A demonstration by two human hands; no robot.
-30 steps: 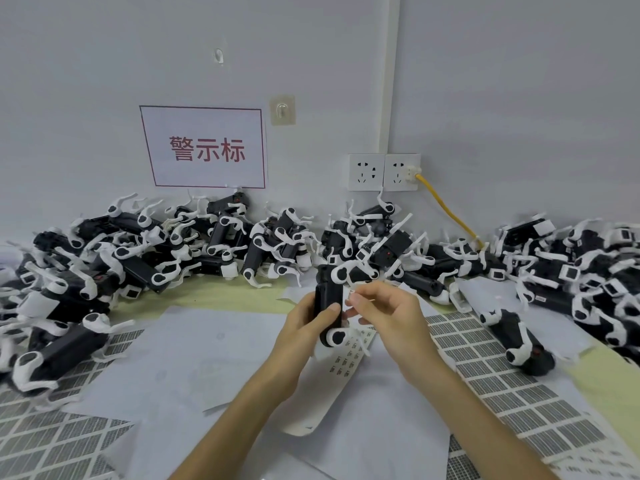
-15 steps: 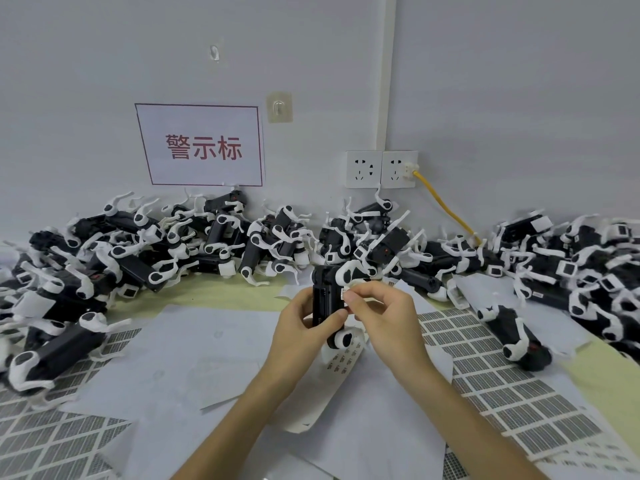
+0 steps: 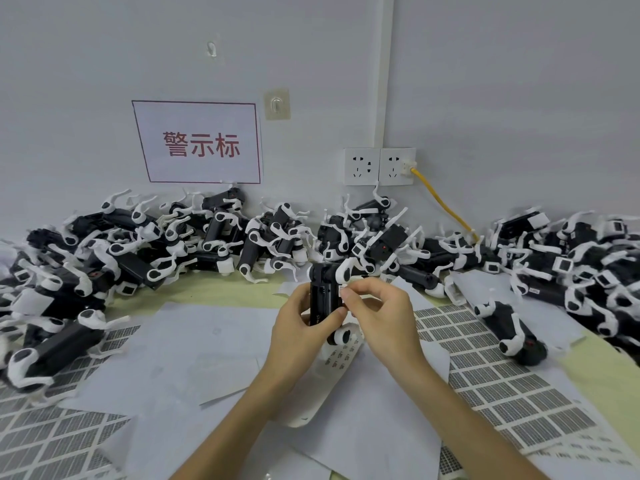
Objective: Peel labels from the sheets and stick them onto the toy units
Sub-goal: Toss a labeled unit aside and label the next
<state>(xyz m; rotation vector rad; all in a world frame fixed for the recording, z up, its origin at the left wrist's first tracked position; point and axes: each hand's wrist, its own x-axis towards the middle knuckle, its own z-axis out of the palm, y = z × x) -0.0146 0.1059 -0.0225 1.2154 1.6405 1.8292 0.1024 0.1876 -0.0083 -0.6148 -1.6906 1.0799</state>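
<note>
Wrapping one toy unit, the left hand grips; right hand pinches one label.

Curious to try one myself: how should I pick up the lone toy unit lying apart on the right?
Come from above and pinch the lone toy unit across its black middle. It lies flat, and the thin white legs at both ends look flimsy.

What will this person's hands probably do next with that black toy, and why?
Probably press the label flat with the thumb of the right hand. The left hand grips the toy upright, and the right fingertips pinch the small white label against its side.
</note>
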